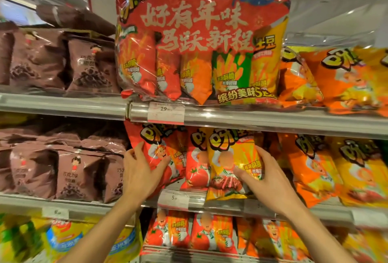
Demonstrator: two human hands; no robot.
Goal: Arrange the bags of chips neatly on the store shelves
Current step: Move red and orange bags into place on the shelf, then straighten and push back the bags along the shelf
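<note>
On the middle shelf stand several chip bags. My left hand grips the left edge of a red tomato-flavour bag, thumb on its front. My right hand holds the right side of a yellow chip bag that leans forward over the shelf lip. Another red tomato bag stands between the two. Orange bags and yellow bags fill the shelf to the right.
A large red multipack stands on the upper shelf, with orange bags to its right. Brown chocolate snack bags fill both shelves at left. Price tags hang on the rails. More red bags sit on the bottom shelf.
</note>
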